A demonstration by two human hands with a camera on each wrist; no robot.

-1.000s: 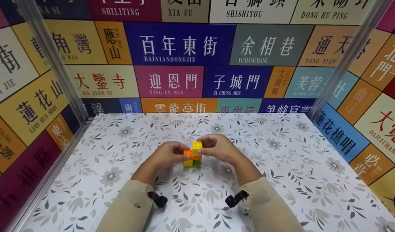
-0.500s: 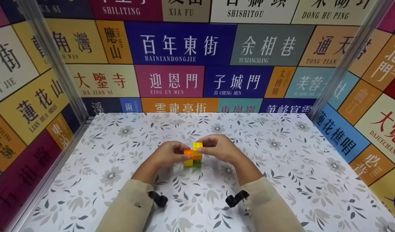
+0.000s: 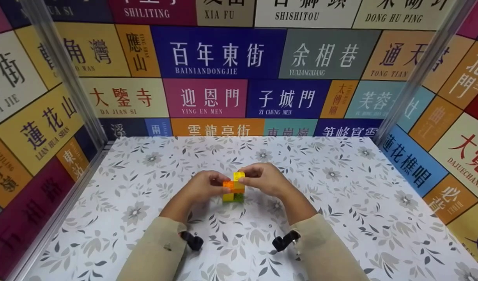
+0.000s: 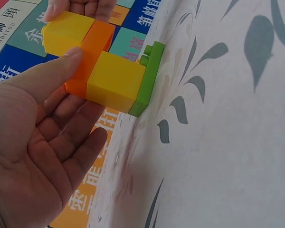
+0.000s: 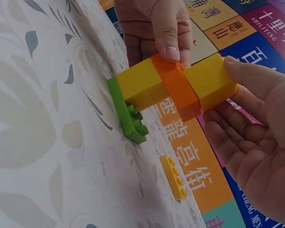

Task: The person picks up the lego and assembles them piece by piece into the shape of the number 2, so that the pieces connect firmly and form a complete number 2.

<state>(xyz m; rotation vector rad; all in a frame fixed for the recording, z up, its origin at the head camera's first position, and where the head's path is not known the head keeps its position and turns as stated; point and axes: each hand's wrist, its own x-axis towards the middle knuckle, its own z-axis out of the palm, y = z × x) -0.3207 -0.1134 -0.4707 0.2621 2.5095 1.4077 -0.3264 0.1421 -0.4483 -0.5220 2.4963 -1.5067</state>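
Over the floral table [image 3: 360,203], head view: I found the brick stack [image 3: 234,187] just off centre towards six o'clock, its green base [image 3: 237,198] seemingly resting there, with the lower yellow brick [image 3: 228,197], orange brick [image 3: 229,184] and upper yellow brick [image 3: 238,176] stepping up above.
Change, head view: almost none over the last second; hands and stack had stayed put, which I read as a steadying or pressing hold rather than a shift.
Stack axis, head view: long axis upright, six to twelve o'clock; top studs faced up.
Left hand [image 4: 42,128], left wrist view: thumb and fingers pinched the orange brick, the gap only brick-wide; the spare fingers curled loosely.
Stack axis, left wrist view: ran from about ten o'clock, upper yellow end, towards four, green end.
Right hand [image 5: 266,123], right wrist view: thumb and fingers pinched the upper yellow brick, parted just its width.
Stack axis, right wrist view: top pointed between two and three o'clock.
Loose yellow brick [image 5: 172,178], right wrist view: lay apart, at five o'clock from the green base.
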